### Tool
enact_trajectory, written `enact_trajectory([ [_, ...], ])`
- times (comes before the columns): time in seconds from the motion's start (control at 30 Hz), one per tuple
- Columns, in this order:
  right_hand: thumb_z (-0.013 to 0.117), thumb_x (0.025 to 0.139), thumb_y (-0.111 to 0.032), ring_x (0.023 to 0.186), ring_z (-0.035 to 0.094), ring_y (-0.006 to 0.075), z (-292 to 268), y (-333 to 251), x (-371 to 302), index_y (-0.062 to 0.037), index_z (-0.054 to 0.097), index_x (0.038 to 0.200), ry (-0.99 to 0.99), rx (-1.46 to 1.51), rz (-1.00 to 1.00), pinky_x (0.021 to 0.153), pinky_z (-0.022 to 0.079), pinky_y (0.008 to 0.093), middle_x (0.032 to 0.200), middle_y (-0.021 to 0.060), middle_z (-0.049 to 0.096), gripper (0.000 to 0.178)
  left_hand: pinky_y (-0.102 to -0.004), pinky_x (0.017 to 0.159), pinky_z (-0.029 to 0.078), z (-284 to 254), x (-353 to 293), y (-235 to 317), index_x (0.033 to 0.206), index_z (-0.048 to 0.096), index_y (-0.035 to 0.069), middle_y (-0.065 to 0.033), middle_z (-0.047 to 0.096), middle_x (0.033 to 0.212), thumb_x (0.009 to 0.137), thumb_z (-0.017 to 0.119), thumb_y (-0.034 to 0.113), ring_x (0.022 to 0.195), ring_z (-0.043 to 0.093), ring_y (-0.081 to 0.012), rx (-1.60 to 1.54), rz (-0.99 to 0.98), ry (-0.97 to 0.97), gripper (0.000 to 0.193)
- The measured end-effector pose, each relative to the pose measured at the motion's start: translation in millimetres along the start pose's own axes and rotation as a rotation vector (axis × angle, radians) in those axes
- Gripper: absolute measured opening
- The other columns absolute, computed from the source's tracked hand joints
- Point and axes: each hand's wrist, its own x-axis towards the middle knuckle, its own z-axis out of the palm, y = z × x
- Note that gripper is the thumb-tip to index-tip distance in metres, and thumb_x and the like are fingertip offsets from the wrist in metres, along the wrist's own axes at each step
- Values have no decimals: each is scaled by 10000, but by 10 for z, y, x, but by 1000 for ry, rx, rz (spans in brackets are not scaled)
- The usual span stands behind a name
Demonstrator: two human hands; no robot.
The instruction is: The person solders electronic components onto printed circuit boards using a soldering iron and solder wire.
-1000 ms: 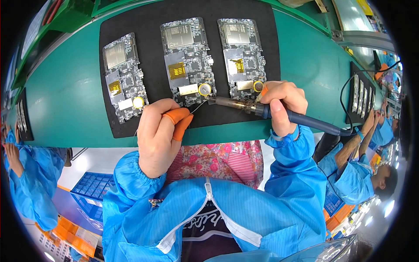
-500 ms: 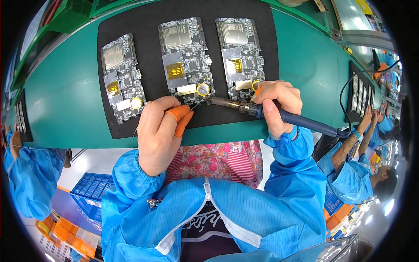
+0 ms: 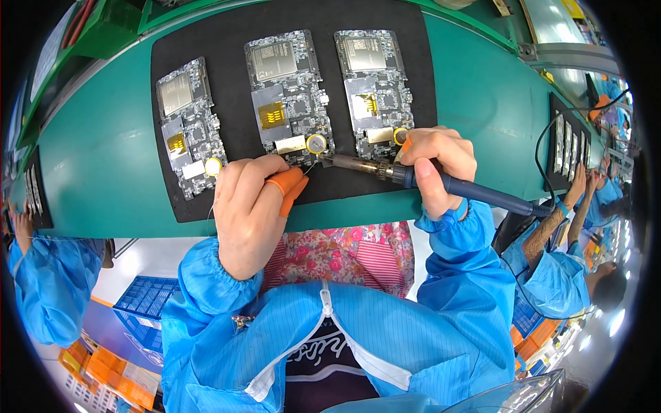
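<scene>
My right hand (image 3: 441, 165) is closed round the dark blue handle of a soldering iron (image 3: 482, 194). The iron points left, its tip at the near end of the middle circuit board (image 3: 301, 103), just below a round coin cell (image 3: 316, 144). Between orange finger cots, my left hand (image 3: 249, 206) pinches a thin solder wire (image 3: 312, 166), whose end reaches close to the iron's tip. Whether tip and wire touch is too small to tell. Similar boards lie on each side: a left board (image 3: 195, 113) beside my left hand, and a right board (image 3: 383, 89) partly behind my right fingers.
All three boards rest on a black mat (image 3: 227, 89) over a green tabletop (image 3: 96, 138). The iron's black cable (image 3: 551, 131) loops up at the right. Co-workers in blue sit on both sides. A blue crate (image 3: 144, 303) stands below at the left.
The mat and its boards sit slightly further left and nearer me. My left hand and the iron's tip have shifted a little with them; both grips are unchanged.
</scene>
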Motion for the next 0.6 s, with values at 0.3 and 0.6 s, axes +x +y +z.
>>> enact_trajectory([
  [0.3, 490, 793, -125, 503, 479, 161, -194, 13, -154, 45, 527, 706, 294, 117, 116, 485, 382, 278, 605, 123, 543, 195, -323, 761, 453, -99, -40, 98, 958, 585, 21, -132, 501, 1065, 649, 732, -50, 916, 526, -277, -153, -205, 37, 349],
  [0.6, 498, 790, -81, 462, 501, 168, -194, -45, -161, 16, 529, 712, 127, 85, 116, 439, 365, 286, 574, 96, 545, 129, -313, 689, 446, -82, 64, 147, 865, 634, 36, -88, 586, 918, 628, 750, -28, 796, 556, -240, -114, -168, 181, 271],
])
